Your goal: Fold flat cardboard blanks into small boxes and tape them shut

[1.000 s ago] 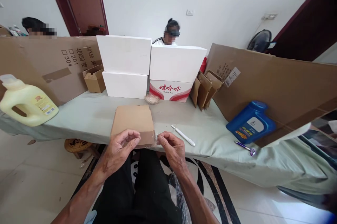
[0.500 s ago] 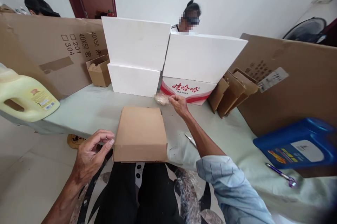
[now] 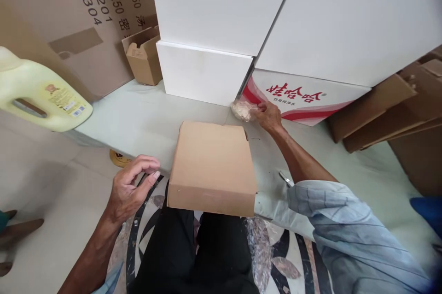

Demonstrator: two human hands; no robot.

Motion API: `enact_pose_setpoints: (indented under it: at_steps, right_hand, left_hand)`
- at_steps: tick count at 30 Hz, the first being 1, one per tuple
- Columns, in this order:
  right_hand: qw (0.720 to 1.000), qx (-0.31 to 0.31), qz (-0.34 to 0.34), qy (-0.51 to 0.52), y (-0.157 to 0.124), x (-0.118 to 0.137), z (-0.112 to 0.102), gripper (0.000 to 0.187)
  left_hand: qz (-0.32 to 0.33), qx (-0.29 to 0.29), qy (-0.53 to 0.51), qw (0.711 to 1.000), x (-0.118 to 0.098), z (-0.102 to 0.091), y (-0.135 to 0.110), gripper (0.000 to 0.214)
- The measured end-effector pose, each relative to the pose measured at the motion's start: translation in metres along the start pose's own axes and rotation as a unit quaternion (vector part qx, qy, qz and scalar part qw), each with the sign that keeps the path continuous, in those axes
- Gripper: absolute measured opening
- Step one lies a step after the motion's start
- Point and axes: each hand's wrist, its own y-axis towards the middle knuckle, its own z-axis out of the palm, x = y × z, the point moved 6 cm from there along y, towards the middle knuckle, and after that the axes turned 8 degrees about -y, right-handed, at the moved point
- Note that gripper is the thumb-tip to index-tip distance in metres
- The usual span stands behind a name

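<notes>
A closed brown cardboard box [image 3: 211, 158] lies flat at the near edge of the cloth-covered table. To its left my left hand [image 3: 133, 185] hovers, empty, with fingers curved and thumb apart. My right hand [image 3: 267, 116] reaches past the box's far right corner. Its fingers pinch the edge of a small packet in crumpled clear plastic [image 3: 243, 110], which rests by the foot of the white boxes. What the plastic contains is unclear. A thin metal-looking tool [image 3: 285, 178] lies under my right forearm, partly covered by the sleeve.
White boxes [image 3: 207, 73] are stacked at the back, beside a red-and-white printed box [image 3: 300, 96]. A small open carton [image 3: 144, 61] stands left of them. A pale yellow jug [image 3: 51, 96] is at the far left, folded cartons [image 3: 376, 109] at the right. Plastic wrap [image 3: 258, 252] hangs below the table.
The view has tilted down and come closer, so the far person is out of sight. My right hand stays at the plastic packet, and my left hand remains beside the box.
</notes>
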Motion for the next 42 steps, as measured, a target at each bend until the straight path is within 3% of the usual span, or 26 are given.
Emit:
enact_pose_setpoints:
  at_steps: [4,8,12,16,20,23,26,30,32,38,42]
  right_hand:
    - [0.999,-0.016,0.021,-0.047,-0.006,0.009,-0.004,0.037]
    - [0.998,-0.056,-0.027,-0.016,-0.036,0.028,-0.032,0.032]
    - [0.992,-0.006,-0.108,0.058,-0.109,0.033,-0.058,0.033]
    - [0.958,0.122,-0.206,0.156,-0.2,0.033,-0.072,0.042]
    - [0.936,0.169,-0.242,0.19,-0.251,0.034,-0.086,0.055]
    - [0.927,0.175,-0.269,0.196,-0.266,0.039,-0.098,0.06]
    - [0.924,0.176,-0.294,0.172,-0.278,0.046,-0.108,0.053]
    - [0.933,0.129,-0.304,0.141,-0.293,0.056,-0.12,0.032]
    - [0.931,0.122,-0.318,0.13,-0.301,0.061,-0.126,0.032]
    - [0.906,0.173,-0.375,0.09,-0.326,0.062,-0.135,0.075]
    - [0.914,0.093,-0.378,0.112,-0.324,0.065,-0.144,0.039]
  left_hand:
    - [0.021,0.054,0.028,0.998,-0.004,0.009,0.009,0.013]
    - [0.008,0.125,0.053,0.991,-0.003,0.016,0.008,0.026]
    - [-0.026,0.173,0.067,0.982,0.0,0.018,0.0,0.042]
    - [-0.03,0.181,0.08,0.98,-0.001,0.019,-0.003,0.048]
    - [-0.02,0.184,0.082,0.979,-0.003,0.022,-0.002,0.046]
    - [-0.012,0.191,0.08,0.978,-0.008,0.024,-0.006,0.044]
    - [0.009,0.186,0.073,0.98,-0.018,0.025,-0.014,0.042]
    - [0.068,0.136,0.055,0.987,-0.039,0.025,-0.023,0.023]
    - [0.094,0.11,0.042,0.989,-0.049,0.024,-0.026,0.016]
    - [0.1,0.079,0.024,0.992,-0.058,0.02,-0.03,0.011]
    - [0.07,0.088,0.016,0.994,-0.058,0.02,-0.031,0.012]
